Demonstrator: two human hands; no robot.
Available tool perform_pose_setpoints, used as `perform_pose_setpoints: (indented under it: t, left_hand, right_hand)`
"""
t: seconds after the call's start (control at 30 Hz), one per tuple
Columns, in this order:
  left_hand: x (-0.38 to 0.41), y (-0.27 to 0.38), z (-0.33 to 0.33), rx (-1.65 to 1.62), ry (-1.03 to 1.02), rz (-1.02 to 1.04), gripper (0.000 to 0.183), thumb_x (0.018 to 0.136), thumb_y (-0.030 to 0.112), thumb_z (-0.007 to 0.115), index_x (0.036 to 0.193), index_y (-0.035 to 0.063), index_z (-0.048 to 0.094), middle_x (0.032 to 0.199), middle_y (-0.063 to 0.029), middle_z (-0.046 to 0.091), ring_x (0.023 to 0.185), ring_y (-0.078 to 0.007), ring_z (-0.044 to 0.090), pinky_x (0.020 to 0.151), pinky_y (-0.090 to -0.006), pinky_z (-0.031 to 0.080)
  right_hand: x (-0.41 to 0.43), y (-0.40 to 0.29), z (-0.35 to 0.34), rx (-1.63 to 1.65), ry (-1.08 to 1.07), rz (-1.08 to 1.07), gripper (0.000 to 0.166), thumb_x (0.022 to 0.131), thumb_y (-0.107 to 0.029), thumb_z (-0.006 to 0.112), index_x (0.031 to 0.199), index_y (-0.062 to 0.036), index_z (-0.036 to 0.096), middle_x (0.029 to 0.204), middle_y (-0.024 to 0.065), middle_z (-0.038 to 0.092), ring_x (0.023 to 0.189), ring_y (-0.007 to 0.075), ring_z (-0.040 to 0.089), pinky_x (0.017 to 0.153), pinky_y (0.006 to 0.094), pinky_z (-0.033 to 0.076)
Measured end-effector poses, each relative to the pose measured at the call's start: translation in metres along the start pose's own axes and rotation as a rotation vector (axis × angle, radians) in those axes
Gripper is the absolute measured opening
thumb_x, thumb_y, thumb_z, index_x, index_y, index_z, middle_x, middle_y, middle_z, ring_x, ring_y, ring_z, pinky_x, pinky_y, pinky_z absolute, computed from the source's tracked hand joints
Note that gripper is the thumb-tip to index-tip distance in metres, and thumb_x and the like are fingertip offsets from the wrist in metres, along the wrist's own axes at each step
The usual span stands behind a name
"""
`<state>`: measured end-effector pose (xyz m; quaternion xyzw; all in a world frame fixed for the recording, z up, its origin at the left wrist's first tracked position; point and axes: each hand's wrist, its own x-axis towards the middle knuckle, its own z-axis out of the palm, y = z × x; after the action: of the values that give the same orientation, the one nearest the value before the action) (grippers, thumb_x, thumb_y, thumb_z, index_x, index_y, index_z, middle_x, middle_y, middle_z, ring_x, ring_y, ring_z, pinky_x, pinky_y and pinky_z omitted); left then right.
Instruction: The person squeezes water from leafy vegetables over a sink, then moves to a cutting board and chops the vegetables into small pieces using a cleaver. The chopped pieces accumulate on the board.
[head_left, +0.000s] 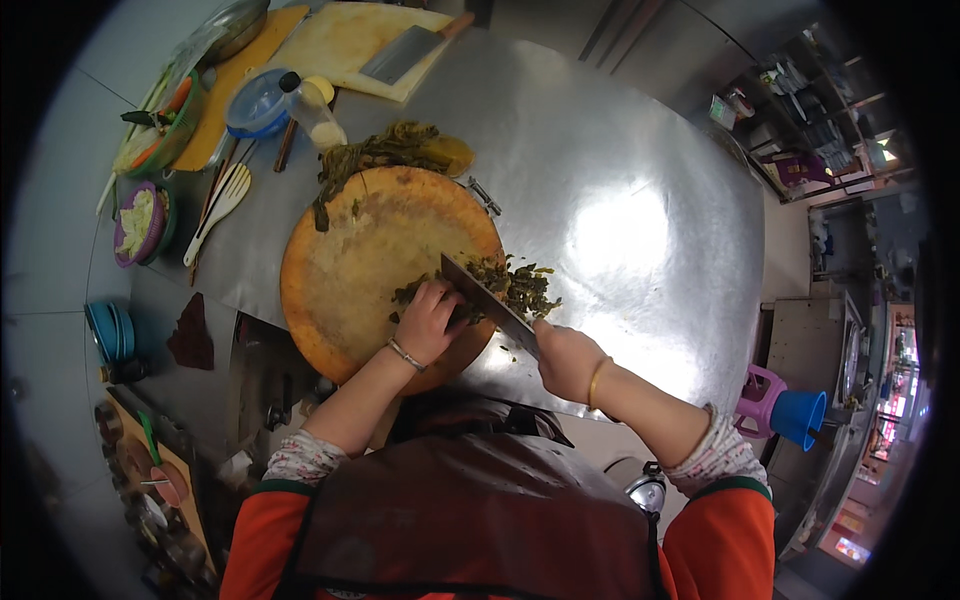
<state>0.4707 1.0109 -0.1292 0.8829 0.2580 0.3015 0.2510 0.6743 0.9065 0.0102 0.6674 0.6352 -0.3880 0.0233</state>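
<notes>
A round wooden chopping block (352, 277) stands on the steel table before me. My right hand (566, 360) grips a cleaver (491, 304), its blade slanting over the block's right side. My left hand (429, 322) presses down with curled fingers on dark green leafy vegetable (406, 294), just left of the blade. Chopped pieces (529, 289) lie right of the blade, some spilling past the block's edge onto the table. Whole wilted leaves, which look like pickled mustard greens (397, 146), rest along the block's far edge. The blade's lower edge and what my fingers press are partly hidden.
The steel table (540, 135) extends right. A second cleaver (405, 54) lies on a white cutting board (337, 37) at the back. Left of the block are a slotted spatula (225, 206), a bottle (315, 112), a blue bowl (257, 105) and a vegetable basket (176, 127).
</notes>
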Motion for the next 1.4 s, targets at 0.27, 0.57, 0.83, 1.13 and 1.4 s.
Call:
perform_pose_setpoints:
  t: [0.27,0.57,0.83,1.13,1.4]
  left_hand:
    - [0.005,0.008,-0.01,0.028,-0.076,-0.026,0.037,0.066,0.012,0.073,0.098,0.0047,0.057,0.104,-0.0149,0.052,0.095,-0.0348,0.049,0.082,-0.0423,0.043]
    - [-0.003,-0.004,-0.012,-0.125,-0.039,-0.075,0.031,0.068,0.015,0.074,0.094,0.007,0.059,0.103,-0.0114,0.052,0.097,-0.0324,0.048,0.084,-0.0409,0.042]
    - [-0.008,0.001,-0.005,-0.044,0.008,-0.068,0.029,0.067,0.009,0.071,0.094,0.005,0.059,0.1,-0.0122,0.053,0.093,-0.0331,0.05,0.082,-0.04,0.045]
    - [-0.007,0.008,-0.021,0.034,-0.152,-0.037,0.039,0.069,0.013,0.071,0.103,0.0044,0.053,0.108,-0.0149,0.047,0.102,-0.0341,0.045,0.089,-0.0399,0.042]
    - [0.016,0.011,0.014,0.045,-0.015,-0.038,0.041,0.068,0.015,0.072,0.103,0.0024,0.054,0.108,-0.0161,0.047,0.104,-0.0345,0.044,0.092,-0.0413,0.04]
  right_hand:
    - [0.07,-0.018,0.031,-0.005,0.2,-0.047,0.024,0.075,-0.003,0.051,0.097,0.0048,0.045,0.077,0.0268,0.059,0.078,0.0416,0.06,0.069,0.0457,0.049]
    - [-0.005,0.011,0.011,-0.09,0.15,0.046,0.023,0.077,-0.004,0.05,0.097,0.005,0.043,0.078,0.0266,0.059,0.071,0.0419,0.059,0.065,0.0465,0.048]
    - [0.033,-0.016,0.025,-0.022,0.098,0.001,0.022,0.074,0.0,0.048,0.095,0.005,0.044,0.081,0.0285,0.059,0.075,0.0418,0.06,0.069,0.0457,0.049]
    - [0.033,0.0,0.023,0.027,0.108,-0.004,0.022,0.076,-0.005,0.05,0.096,0.0031,0.045,0.085,0.0289,0.059,0.076,0.042,0.06,0.068,0.0465,0.049]
    - [-0.016,0.019,0.0,-0.069,0.174,0.056,0.019,0.075,-0.002,0.051,0.091,0.003,0.043,0.075,0.0253,0.056,0.069,0.0421,0.058,0.064,0.048,0.047]
